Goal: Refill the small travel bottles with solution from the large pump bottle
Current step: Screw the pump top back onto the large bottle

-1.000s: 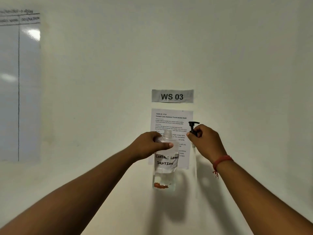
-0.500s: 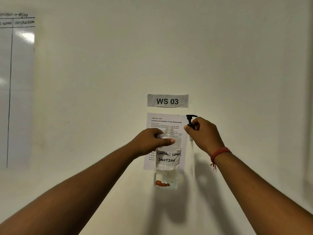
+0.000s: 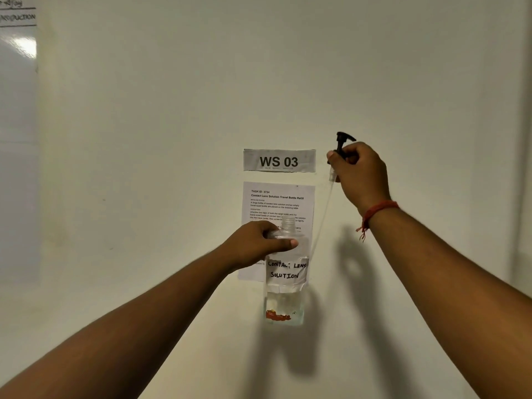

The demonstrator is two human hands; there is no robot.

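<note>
Head view. The right hand (image 3: 359,175) has risen since the earlier frames: then its fist was level with the neck of the bottle (image 3: 285,272), just to the right of it; now it is up beside the "WS 03" sign (image 3: 279,160), well above the bottle mouth. The pump (image 3: 342,144) it grips has come up with it, and the clear dip tube (image 3: 322,217) now slants down and to the left toward the bottle's right shoulder; whether its tip has left the bottle cannot be told. The left hand (image 3: 259,244) and the bottle have kept their place in front of the task sheet (image 3: 277,203).

Right hand: fingers curled round the pump collar, black spout showing above the fist, wrist bent, a red thread (image 3: 377,210) tied round it. Forearm reaches up from the lower right.

Left hand: fingers and thumb wrapped round the bottle's shoulder, thumb across the front, just below the open threaded neck. Forearm reaches up from the lower left.

The bottle is upright, held in the air before the wall (image 3: 403,82), its handwritten label reading "CONTACT LENS SOLUTION", with clear liquid in its lower part. A whiteboard (image 3: 17,139) lies at the left edge.
</note>
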